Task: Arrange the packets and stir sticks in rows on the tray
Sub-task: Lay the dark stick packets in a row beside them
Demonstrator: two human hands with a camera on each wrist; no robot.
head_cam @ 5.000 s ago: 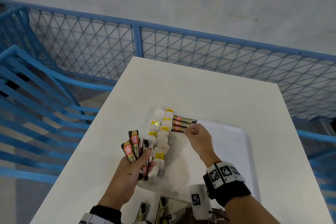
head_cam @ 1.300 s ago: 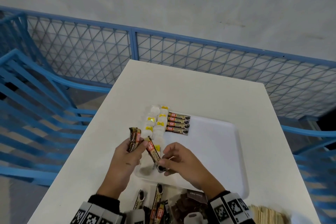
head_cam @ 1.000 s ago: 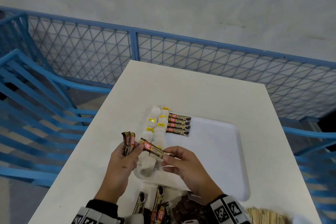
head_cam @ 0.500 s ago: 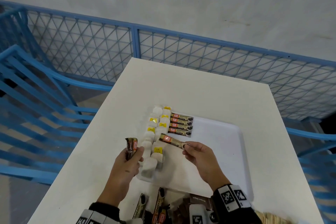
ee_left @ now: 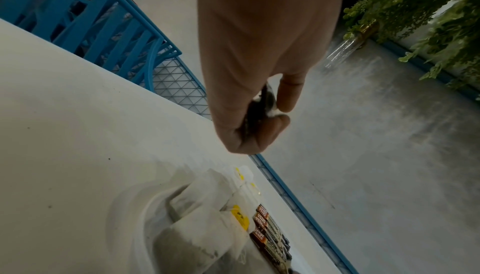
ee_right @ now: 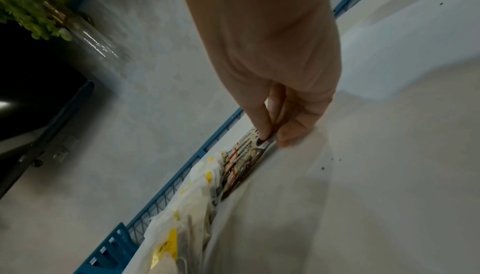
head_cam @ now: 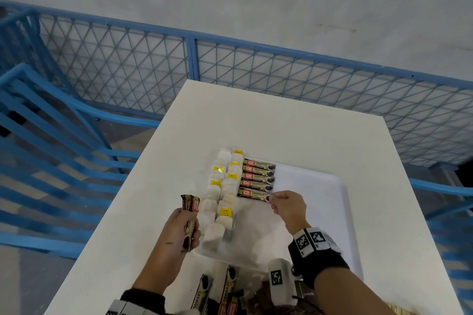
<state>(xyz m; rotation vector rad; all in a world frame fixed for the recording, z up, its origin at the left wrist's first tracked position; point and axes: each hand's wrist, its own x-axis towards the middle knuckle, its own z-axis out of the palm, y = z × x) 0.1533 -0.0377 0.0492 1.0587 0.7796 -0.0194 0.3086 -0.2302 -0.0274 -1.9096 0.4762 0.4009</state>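
A white tray [head_cam: 317, 202] lies on the white table [head_cam: 256, 123]. Two columns of tea bags [head_cam: 222, 194] with yellow tags run down its left side. Beside them lies a row of several brown coffee stick packets [head_cam: 258, 176]. My right hand [head_cam: 275, 199] pinches the right end of the nearest packet [head_cam: 252, 194], which lies at the front of that row; the pinch [ee_right: 270, 140] also shows in the right wrist view. My left hand [head_cam: 188, 227] grips a few upright coffee packets [head_cam: 190, 206] left of the tray; its curled fingers [ee_left: 262, 114] hold them.
More coffee packets [head_cam: 225, 291] and a dark pile [head_cam: 258, 299] lie at the table's near edge. Wooden stir sticks [head_cam: 399, 311] peek in at the bottom right. A blue mesh fence [head_cam: 230, 71] and blue chairs [head_cam: 51, 135] surround the table.
My right hand took one packet from the left hand's bundle, carried it forward over the tray and laid it at the front of the packet row. The left hand stayed beside the tray.
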